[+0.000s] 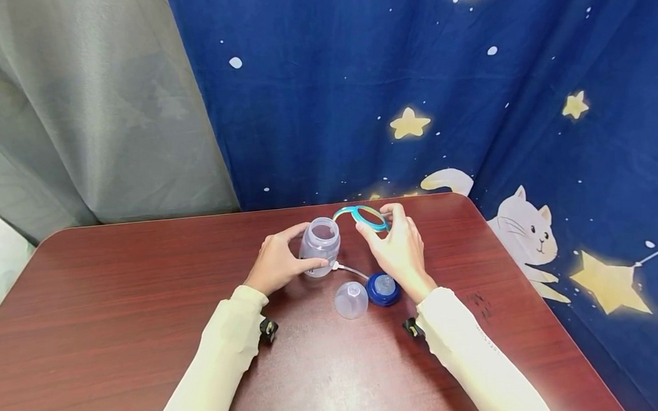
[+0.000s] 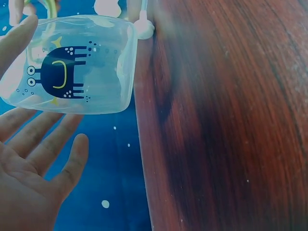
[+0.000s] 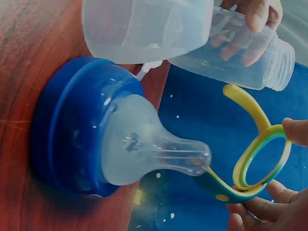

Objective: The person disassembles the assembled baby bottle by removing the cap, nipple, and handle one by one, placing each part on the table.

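At frame centre, the left hand (image 1: 276, 264) grips a clear bottle (image 1: 320, 245); the right hand (image 1: 399, 251) pinches the handle ring (image 1: 364, 217). Seating it likely needs the ring level over the neck.

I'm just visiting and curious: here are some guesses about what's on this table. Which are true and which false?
1. The left hand holds the clear bottle. True.
2. The bottle has its blue collar screwed on. False: its mouth is open; the blue collar with teat stands on the table.
3. The right hand holds a teal and yellow handle ring. True.
4. The clear cap sits on top of the teat. False: it lies on the table beside the collar.
5. The bottle bears a dark printed figure. True.
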The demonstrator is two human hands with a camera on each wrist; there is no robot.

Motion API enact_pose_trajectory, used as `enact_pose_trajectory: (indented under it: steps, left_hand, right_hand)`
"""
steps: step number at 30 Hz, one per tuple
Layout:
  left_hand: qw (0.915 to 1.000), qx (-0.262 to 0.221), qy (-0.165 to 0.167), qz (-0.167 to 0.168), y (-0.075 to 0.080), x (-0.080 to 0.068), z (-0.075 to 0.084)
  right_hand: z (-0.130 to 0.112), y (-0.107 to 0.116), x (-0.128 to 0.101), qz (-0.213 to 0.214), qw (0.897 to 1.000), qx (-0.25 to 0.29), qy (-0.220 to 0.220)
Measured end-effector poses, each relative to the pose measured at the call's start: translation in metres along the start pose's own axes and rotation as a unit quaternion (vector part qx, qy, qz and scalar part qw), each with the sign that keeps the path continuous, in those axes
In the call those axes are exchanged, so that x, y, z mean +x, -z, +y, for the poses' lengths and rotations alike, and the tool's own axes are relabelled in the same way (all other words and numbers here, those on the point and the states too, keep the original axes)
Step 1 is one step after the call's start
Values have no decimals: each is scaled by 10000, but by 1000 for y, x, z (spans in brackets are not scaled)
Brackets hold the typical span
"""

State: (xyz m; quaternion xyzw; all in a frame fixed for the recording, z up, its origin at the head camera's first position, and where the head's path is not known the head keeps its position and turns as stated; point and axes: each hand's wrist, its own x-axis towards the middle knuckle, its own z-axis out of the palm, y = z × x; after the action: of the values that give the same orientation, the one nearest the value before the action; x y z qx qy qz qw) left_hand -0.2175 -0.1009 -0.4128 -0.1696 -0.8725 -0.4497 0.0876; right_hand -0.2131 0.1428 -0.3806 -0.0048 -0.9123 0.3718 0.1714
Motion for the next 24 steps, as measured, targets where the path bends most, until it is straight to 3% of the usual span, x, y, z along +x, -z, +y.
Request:
enact_pose_trajectory:
  steps: [24]
  left_hand:
    - [9998,-150,82,-75,-1,-1,1]
  right_hand:
    - [26,-5,3,-652,9961,-504,-303]
